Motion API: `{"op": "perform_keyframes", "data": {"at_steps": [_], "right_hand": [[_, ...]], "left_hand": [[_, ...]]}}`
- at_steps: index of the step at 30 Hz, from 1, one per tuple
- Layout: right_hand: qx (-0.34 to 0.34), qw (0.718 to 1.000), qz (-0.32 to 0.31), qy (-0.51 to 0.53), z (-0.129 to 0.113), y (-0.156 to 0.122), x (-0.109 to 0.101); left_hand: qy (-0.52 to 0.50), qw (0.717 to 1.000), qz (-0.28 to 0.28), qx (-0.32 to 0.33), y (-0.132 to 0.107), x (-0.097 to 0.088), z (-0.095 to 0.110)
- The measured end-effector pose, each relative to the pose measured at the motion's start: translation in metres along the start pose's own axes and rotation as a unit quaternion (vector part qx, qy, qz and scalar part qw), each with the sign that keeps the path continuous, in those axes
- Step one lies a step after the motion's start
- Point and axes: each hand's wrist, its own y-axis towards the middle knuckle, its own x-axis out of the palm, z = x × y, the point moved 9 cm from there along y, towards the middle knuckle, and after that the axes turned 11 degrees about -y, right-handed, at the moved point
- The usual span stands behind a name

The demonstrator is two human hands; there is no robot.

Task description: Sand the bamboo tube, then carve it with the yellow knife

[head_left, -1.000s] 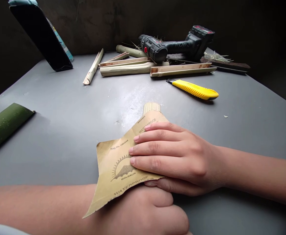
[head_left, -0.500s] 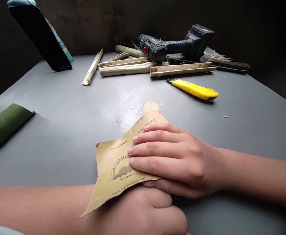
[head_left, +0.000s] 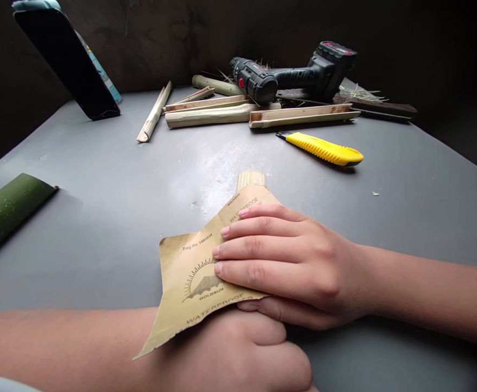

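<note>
A tan sheet of waterproof sandpaper (head_left: 189, 277) is folded over a pale bamboo stick (head_left: 251, 178), and only the stick's far end shows. My right hand (head_left: 291, 267) lies across the sandpaper, fingers together and curled over it, thumb tucked beneath, pressing it onto the stick. My left hand (head_left: 246, 354) is a closed fist at the near end, just under the sheet's lower edge and touching my right thumb. The sandpaper hides what the left hand grips.
On the grey table (head_left: 99, 218), a yellow utility knife (head_left: 322, 148) lies beyond my hands. Farther back are several split bamboo strips (head_left: 222, 111) and a black cordless drill (head_left: 295, 73). A green bamboo section (head_left: 5, 209) lies at the left, with a propped phone (head_left: 67, 60) at the far left.
My right hand and the sandpaper have slid very slightly to the left. Everything else is still.
</note>
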Motion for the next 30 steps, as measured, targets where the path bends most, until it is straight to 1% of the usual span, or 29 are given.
{"op": "perform_keyframes", "data": {"at_steps": [3,6,10,11,14,16,18,25,30], "right_hand": [[-0.001,1.0,-0.001,0.0,0.0,0.0,0.0],[-0.001,1.0,-0.002,-0.002,0.0,0.0,0.0],[0.0,1.0,-0.003,-0.003,-0.001,0.001,0.001],[0.0,1.0,-0.004,-0.003,-0.001,0.001,0.001],[0.0,1.0,-0.003,-0.005,-0.001,0.0,0.001],[0.001,1.0,-0.003,-0.004,-0.001,0.0,0.001],[0.001,1.0,-0.004,-0.001,-0.001,0.0,0.001],[0.001,1.0,-0.004,0.005,-0.001,0.0,0.0],[0.0,1.0,-0.003,0.004,-0.002,0.001,0.0]], "left_hand": [[0.001,1.0,0.004,-0.014,0.003,-0.001,-0.005],[0.002,1.0,0.0,-0.005,0.003,0.0,-0.007],[0.001,0.999,0.003,0.036,0.003,-0.003,-0.003],[0.006,1.0,-0.001,0.026,0.004,-0.003,-0.006],[0.004,0.999,-0.041,0.035,0.007,0.001,-0.006],[-0.006,0.994,-0.071,0.082,0.009,0.004,0.0],[-0.01,0.991,-0.083,0.104,0.011,0.006,0.002],[-0.015,0.991,-0.078,0.107,0.01,0.007,0.001],[-0.031,0.993,-0.024,0.112,0.008,0.002,0.001]]}}
